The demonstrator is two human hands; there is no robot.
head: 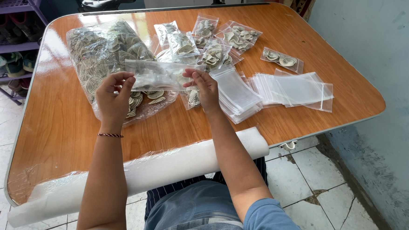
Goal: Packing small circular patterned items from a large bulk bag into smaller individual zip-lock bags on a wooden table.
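Note:
My left hand [113, 97] and my right hand [204, 86] hold a small clear plastic zip bag [158, 74] stretched between them, one hand pinching each end, above the wooden table [65, 131]. Beneath it lies a large clear bag [103, 50] full of flat cream and brown spiral pieces, some spilling out near my left hand. Just right of my right hand sits a stack of empty clear zip bags [235, 94].
Several small filled bags [219, 39] lie at the table's far middle, one more [282, 59] to the right. More empty bags [296, 89] are fanned out on the right. A white foam roll [170, 166] runs along the near edge. A purple shoe rack [4, 41] stands left.

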